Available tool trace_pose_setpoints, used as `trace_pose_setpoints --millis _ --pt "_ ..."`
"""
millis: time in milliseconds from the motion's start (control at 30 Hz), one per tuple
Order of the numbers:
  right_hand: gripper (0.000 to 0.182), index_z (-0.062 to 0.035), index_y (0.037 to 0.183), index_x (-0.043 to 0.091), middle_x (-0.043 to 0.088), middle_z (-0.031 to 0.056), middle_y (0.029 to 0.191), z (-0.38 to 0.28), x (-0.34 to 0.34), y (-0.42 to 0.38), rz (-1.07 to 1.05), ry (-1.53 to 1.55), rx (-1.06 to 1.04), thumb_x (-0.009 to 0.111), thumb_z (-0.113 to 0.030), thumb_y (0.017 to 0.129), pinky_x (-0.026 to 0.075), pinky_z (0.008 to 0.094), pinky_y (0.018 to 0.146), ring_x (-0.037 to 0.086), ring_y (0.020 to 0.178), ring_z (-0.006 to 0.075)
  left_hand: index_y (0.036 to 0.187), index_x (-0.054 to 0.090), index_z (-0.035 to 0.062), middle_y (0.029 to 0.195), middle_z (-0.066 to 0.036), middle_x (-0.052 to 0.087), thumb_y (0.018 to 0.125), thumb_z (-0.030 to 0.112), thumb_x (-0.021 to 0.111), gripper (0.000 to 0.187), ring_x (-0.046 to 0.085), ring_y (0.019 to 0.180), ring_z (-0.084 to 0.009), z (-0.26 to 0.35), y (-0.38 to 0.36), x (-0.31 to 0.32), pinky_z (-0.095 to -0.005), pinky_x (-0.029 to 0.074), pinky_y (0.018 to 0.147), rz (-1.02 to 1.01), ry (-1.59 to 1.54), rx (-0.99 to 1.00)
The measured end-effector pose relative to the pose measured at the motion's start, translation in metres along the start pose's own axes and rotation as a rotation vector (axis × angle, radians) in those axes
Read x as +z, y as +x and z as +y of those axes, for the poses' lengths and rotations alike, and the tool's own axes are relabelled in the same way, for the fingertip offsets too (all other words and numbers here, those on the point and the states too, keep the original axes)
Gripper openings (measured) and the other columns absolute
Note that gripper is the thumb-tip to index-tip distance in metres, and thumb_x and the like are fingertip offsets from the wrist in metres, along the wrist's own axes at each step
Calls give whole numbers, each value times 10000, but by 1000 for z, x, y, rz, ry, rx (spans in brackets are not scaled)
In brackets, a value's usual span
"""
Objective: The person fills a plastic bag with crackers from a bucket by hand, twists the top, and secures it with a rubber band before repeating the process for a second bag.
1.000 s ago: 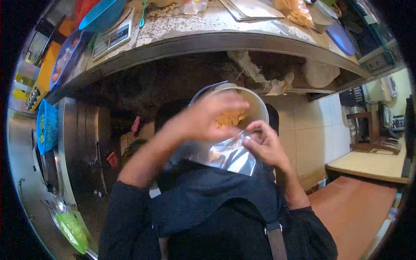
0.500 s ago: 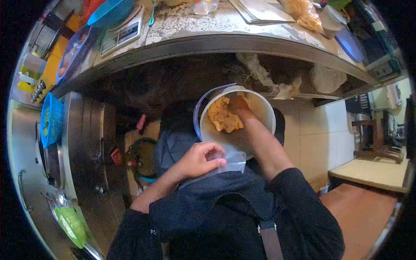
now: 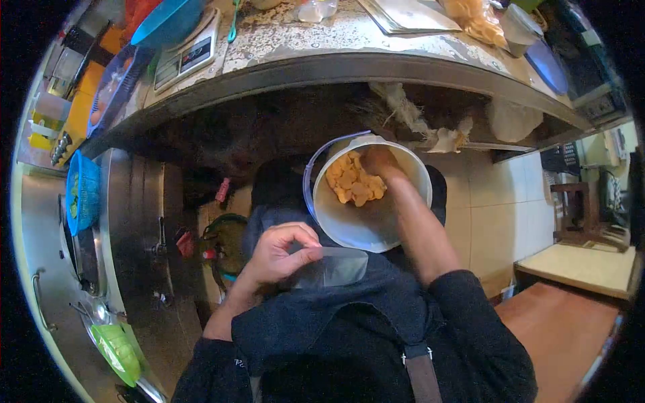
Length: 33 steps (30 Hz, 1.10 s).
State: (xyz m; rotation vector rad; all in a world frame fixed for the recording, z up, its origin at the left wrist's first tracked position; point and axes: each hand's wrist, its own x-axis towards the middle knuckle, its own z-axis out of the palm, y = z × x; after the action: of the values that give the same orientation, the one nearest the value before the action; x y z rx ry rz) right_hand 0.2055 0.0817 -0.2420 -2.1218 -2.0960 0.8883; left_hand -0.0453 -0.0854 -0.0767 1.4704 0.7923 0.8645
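Note:
A white bucket [image 3: 356, 235] with a bluish handle stands in front of the lap, holding orange-yellow chunks [image 3: 354, 180]. Inside it, my right hand [image 3: 379, 163] reaches down at the right edge of the chunks; its fingers are too dark and hidden to make out. My left hand [image 3: 285, 252] is near the bucket's lower left side, thumb and fingers pinched on the edge of a clear plastic bag [image 3: 342, 269] that hangs over the dark apron.
A worn worktable [image 3: 289, 43] crosses the top, bearing a scale [image 3: 195, 55], a blue bowl [image 3: 168, 23] and papers. Steel cabinets with a blue basket [image 3: 82, 193] stand left. A brown bench top [image 3: 557, 336] is at lower right.
My left hand has moved slightly left and closed its fingers on the bag's edge. My right hand has shifted a little to the right inside the bucket.

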Motion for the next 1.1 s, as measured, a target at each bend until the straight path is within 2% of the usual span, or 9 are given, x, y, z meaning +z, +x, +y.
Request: trace_pose_setpoints --millis 100,167,200,300,333,433,533,700,1100 --pt "275 15 949 663 675 183 896 -15 -63 -65 -2 228 -348 653 -232 829 496 348 682 633 733 269 793 617 8 819 -81 634 796 39 720 107 603 780 -166 -5 11 1 -284 474 719 -6 -124 22" --pt "252 14 898 664 666 126 808 -36 -118 -139 -84 773 -478 674 -228 828 483 290 633 608 685 194 782 611 8 825 -82 629 802 66 725 129 599 800 -168 -3 17 0 -283 468 733 -20 -163 40" --pt "118 -1 911 662 662 63 851 -47 -153 -177 -141 780 -473 673 -83 827 490 265 693 617 804 117 781 612 7 823 -83 628 807 68 719 126 599 796 -168 -3 19 0 -283 469 729 -33 -156 58" --pt "107 -6 854 674 663 114 770 -70 -202 -252 -19 1042 -1120 627 -101 839 504 323 586 637 644 234 783 617 4 814 -85 630 822 73 703 117 603 781 -172 -3 26 0 -286 474 716 -82 -115 98" --pt "126 3 849 664 654 160 794 -74 -210 -250 17 996 -1553 584 -95 854 481 320 535 631 642 222 784 620 4 809 -86 632 825 74 698 113 605 774 -174 -3 28 2 -288 476 710 -99 -91 103" --pt "132 -28 970 640 662 122 845 -84 -214 -280 -30 1101 -1614 643 -81 850 462 281 497 598 610 188 794 634 6 795 -89 639 828 72 689 92 613 758 -185 1 36 11 -296 484 692 -135 -34 140" --pt "152 16 972 638 648 175 897 -73 -197 -275 51 1236 -1552 598 -89 869 485 315 531 612 654 226 805 648 9 788 -90 645 820 69 691 76 620 752 -196 7 41 16 -303 489 685 -110 24 199" --pt "416 12 1073 631 664 115 896 -69 -195 -273 193 648 -631 793 -192 749 507 289 668 638 767 174 826 659 8 798 -94 649 803 59 700 69 626 761 -211 11 47 25 -312 492 697 -12 132 257" --pt "93 -38 851 552 577 -7 706 -1 -111 -242 433 989 -112 643 -15 858 434 187 557 520 618 42 1005 665 43 928 -113 637 729 131 768 307 613 862 -266 12 79 53 -357 484 786 261 653 452"
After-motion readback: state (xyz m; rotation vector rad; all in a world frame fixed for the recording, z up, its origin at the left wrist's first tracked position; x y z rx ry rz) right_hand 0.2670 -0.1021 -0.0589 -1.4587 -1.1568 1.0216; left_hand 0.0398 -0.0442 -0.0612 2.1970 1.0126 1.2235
